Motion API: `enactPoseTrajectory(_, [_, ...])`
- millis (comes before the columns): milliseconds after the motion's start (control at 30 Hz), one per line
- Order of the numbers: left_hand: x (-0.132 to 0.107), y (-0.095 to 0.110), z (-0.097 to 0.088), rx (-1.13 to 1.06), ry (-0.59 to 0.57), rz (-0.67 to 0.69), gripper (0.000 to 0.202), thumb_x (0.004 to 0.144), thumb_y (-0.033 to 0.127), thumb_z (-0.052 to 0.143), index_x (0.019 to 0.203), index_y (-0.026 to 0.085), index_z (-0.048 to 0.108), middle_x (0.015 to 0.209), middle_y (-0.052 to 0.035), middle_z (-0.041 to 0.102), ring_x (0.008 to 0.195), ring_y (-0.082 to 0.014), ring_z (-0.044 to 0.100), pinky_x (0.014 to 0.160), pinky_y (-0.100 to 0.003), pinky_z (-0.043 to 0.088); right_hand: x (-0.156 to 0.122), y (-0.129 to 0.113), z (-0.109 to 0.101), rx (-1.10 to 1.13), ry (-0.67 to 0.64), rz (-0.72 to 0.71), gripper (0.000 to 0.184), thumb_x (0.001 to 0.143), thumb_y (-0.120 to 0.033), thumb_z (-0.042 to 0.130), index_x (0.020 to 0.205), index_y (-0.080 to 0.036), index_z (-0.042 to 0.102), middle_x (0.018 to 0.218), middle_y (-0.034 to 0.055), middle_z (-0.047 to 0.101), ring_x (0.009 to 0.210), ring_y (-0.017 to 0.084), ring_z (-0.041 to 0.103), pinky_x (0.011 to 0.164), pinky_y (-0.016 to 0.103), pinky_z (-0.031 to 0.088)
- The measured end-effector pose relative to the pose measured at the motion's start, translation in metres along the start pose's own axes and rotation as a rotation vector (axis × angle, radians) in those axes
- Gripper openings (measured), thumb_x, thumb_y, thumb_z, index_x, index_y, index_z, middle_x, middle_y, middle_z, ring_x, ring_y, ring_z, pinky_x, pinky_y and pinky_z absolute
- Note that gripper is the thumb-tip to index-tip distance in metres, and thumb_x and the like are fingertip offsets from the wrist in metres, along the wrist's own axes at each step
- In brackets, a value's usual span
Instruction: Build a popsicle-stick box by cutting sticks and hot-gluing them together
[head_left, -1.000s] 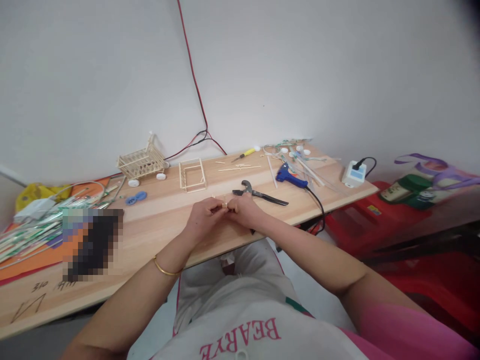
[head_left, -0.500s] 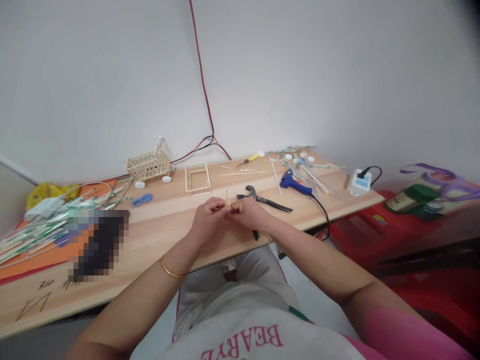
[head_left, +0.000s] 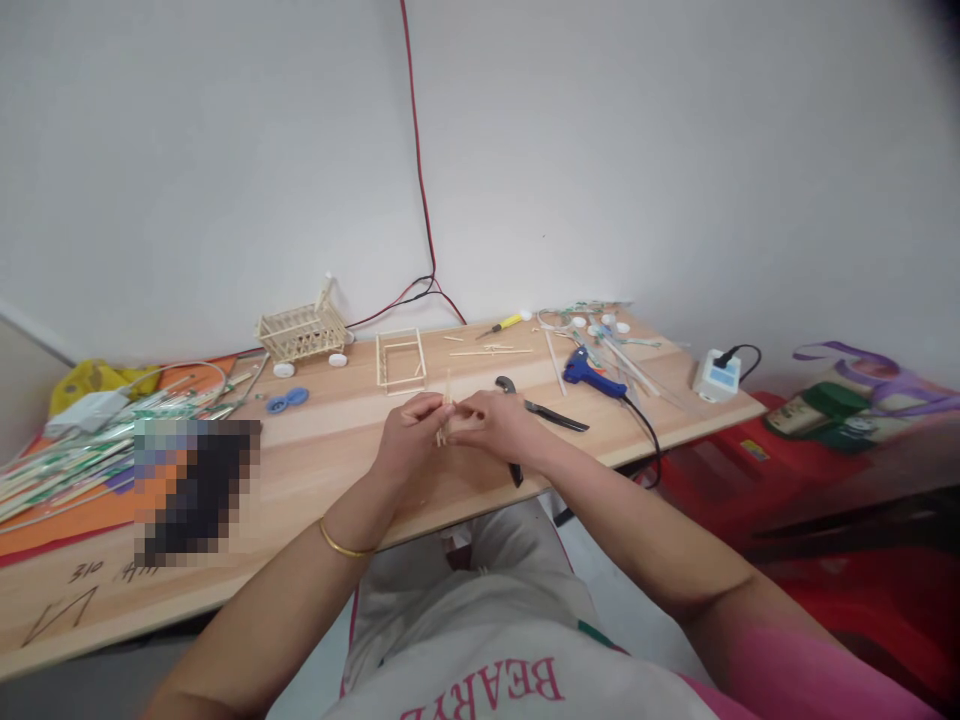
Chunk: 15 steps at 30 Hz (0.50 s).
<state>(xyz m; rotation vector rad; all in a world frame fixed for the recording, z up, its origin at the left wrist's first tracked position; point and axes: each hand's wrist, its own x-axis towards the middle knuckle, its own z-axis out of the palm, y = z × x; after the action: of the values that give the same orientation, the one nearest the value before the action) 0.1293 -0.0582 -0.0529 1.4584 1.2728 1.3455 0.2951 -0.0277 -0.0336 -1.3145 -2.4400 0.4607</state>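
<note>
Sticks (head_left: 442,437): where they show, pale, slim.
Left hand (head_left: 407,432): pinching them.
Right hand (head_left: 496,426): grip unclear.
Tabletop (head_left: 322,490): wooden.
Wall (head_left: 262,150): whitish.

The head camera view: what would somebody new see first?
Probably the stick cart with white wheels, at the back of the table, left of centre. Next, perhaps the blue glue gun on the right, beyond the black pliers. The left hand pinches thin sticks, the right hand close beside.

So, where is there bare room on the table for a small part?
The table is bare between the blue discs and the left hand; a smaller patch lies between the pliers and the glue gun. Crowded: the left end, with wrapped sticks, and the far right, with white caps.
</note>
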Motion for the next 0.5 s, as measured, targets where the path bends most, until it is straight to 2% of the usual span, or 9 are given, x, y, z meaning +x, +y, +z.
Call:
enactPoseTrajectory(33, [0.000,0.000,-0.001,-0.048,0.012,-0.038,0.020,0.072,0.036,0.066,0.077,0.017,0.071,0.083,-0.0032,0.067,0.082,-0.0158,0.059,0.076,-0.026,0.044,-0.008,0.004,-0.003,-0.090,0.067,0.047,0.048,0.067,-0.058,0.063,0.098,-0.021,0.064,0.097,0.0080,0.063,0.092,0.023,0.054,0.079,0.033,0.034])
enactPoseTrajectory(100, [0.001,-0.002,-0.001,-0.182,0.026,-0.133,0.025,0.069,0.037,0.069,0.083,0.016,0.071,0.088,-0.0055,0.070,0.087,-0.0181,0.061,0.082,-0.029,0.046,-0.026,0.015,-0.007,-0.244,0.141,0.249,0.078,0.060,-0.067,0.063,0.120,-0.019,0.050,0.116,0.0168,0.054,0.109,0.033,0.045,0.086,0.043,0.031])
enactPoseTrajectory(167, [0.001,-0.004,0.002,-0.318,0.013,-0.215,0.028,0.066,0.037,0.072,0.083,0.014,0.071,0.088,-0.0072,0.071,0.088,-0.0195,0.064,0.085,-0.033,0.047,-0.041,0.027,-0.008,-0.294,0.087,0.391,0.093,0.058,-0.071,0.060,0.130,-0.016,0.038,0.121,0.0204,0.049,0.115,0.037,0.041,0.088,0.050,0.029])
enactPoseTrajectory(233, [0.001,-0.006,0.005,-0.410,-0.012,-0.272,0.030,0.062,0.035,0.075,0.080,0.013,0.070,0.085,-0.0074,0.071,0.086,-0.0199,0.065,0.084,-0.034,0.049,-0.049,0.036,-0.008,-0.303,-0.004,0.437,0.091,0.059,-0.068,0.061,0.130,-0.016,0.036,0.117,0.0199,0.051,0.111,0.037,0.044,0.087,0.054,0.029])
enactPoseTrajectory(300, [0.000,-0.006,0.006,-0.446,-0.030,-0.307,0.030,0.059,0.035,0.077,0.078,0.012,0.069,0.082,-0.0070,0.071,0.082,-0.0193,0.066,0.082,-0.033,0.051,-0.050,0.042,-0.010,-0.327,-0.060,0.436,0.077,0.061,-0.057,0.063,0.123,-0.016,0.042,0.111,0.0184,0.054,0.105,0.037,0.048,0.084,0.054,0.032])
enactPoseTrajectory(400, [0.000,-0.005,0.005,-0.431,-0.030,-0.345,0.031,0.058,0.035,0.078,0.077,0.012,0.069,0.078,-0.0068,0.070,0.077,-0.0182,0.067,0.077,-0.031,0.053,-0.045,0.050,-0.016,-0.346,-0.061,0.437,0.058,0.064,-0.042,0.061,0.113,-0.015,0.049,0.105,0.0181,0.056,0.099,0.036,0.051,0.079,0.049,0.037])
enactPoseTrajectory(500, [0.000,-0.003,0.003,-0.381,-0.014,-0.347,0.033,0.059,0.037,0.077,0.079,0.012,0.069,0.078,-0.0070,0.071,0.076,-0.0181,0.067,0.073,-0.029,0.053,-0.047,0.053,-0.025,-0.146,-0.019,0.382,0.055,0.069,-0.036,0.055,0.119,-0.016,0.046,0.100,0.0146,0.058,0.090,0.029,0.056,0.076,0.039,0.041])
